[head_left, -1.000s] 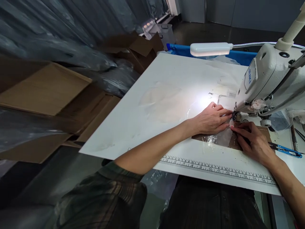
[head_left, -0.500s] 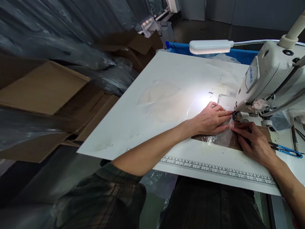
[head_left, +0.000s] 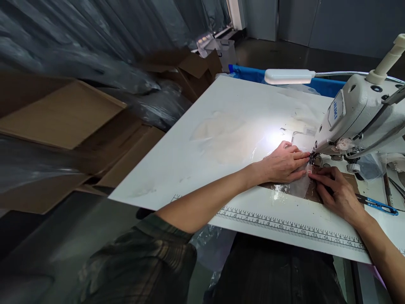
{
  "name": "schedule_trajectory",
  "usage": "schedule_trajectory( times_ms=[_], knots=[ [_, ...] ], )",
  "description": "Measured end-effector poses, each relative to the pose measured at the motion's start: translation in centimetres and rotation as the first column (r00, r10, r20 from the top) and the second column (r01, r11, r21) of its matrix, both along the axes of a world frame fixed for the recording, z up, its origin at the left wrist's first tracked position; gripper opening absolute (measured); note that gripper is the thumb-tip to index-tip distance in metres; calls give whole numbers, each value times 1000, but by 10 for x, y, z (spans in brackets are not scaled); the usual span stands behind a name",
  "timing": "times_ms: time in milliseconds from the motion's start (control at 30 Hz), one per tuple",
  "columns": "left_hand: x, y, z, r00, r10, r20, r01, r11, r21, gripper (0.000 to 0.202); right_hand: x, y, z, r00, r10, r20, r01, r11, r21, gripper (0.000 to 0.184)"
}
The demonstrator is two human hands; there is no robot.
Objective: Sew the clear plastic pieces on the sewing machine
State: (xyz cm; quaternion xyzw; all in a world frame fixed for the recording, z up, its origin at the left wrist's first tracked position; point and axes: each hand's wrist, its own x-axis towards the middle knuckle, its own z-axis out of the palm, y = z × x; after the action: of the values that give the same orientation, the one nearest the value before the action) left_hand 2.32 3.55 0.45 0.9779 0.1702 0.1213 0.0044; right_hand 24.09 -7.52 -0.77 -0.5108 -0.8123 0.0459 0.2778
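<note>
Both hands are staying where they were half a second ago, at the needle end of the sewing machine [head_left: 357, 114]; only the head camera is shifting, so the whole table is sliding slightly in the view.

The left hand [head_left: 283, 162] is reaching in from the left of the machine with the forearm stretched out across the table, palm down. Its fingers are lying straight and pressed together, with the tips touching the presser foot [head_left: 313, 158] and flattening the clear plastic piece [head_left: 292, 185]. The right hand [head_left: 337, 192] is coming in from the front of the machine with the wrist bent and the fingers curled. Its fingertips are bearing down on the plastic just in front of the foot, though whether they are pinching an edge cannot be told.

The plastic is lying flat over a brown sheet [head_left: 351, 179] directly in front of the machine, its long axis running crosswise under the needle, roughly parallel to the printed ruler [head_left: 294, 230].

The white table [head_left: 221, 139] is glowing under the lamp [head_left: 289, 76] mounted behind the machine. Blue-handled snips [head_left: 378, 205] are lying in front of the machine's right part. Cardboard boxes [head_left: 63, 118] and dark plastic sheeting are standing far to the machine's left.
</note>
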Motion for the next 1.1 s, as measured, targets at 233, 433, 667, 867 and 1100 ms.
schedule_trajectory(
  times_ms=[233, 433, 667, 867, 1100],
  knots=[
    [6, -3, -5, 997, -22, 74, 9, 986, 166, 39, 0, 0, -1, 1000, 10, -2, -9, 1000, 29, 34],
    [6, -1, -11, 972, -199, 127, 179, 972, 156, 34, 1, -2, 1, 999, 0, 38, 1, 1000, -21, 34],
    [-5, -4, 9, 977, -212, -10, 212, 976, 49, 32, 0, -3, 4, 997, -1, 73, 2, 1000, -13, 34],
    [-5, -5, 10, 981, -188, -56, 194, 974, 115, 41, -1, -5, 4, 993, -13, 119, 15, 1000, -19, 37],
    [-5, -3, 4, 989, -145, -38, 149, 977, 153, 43, 0, -5, 2, 986, -22, 166, 21, 1000, 4, 38]
  ],
)
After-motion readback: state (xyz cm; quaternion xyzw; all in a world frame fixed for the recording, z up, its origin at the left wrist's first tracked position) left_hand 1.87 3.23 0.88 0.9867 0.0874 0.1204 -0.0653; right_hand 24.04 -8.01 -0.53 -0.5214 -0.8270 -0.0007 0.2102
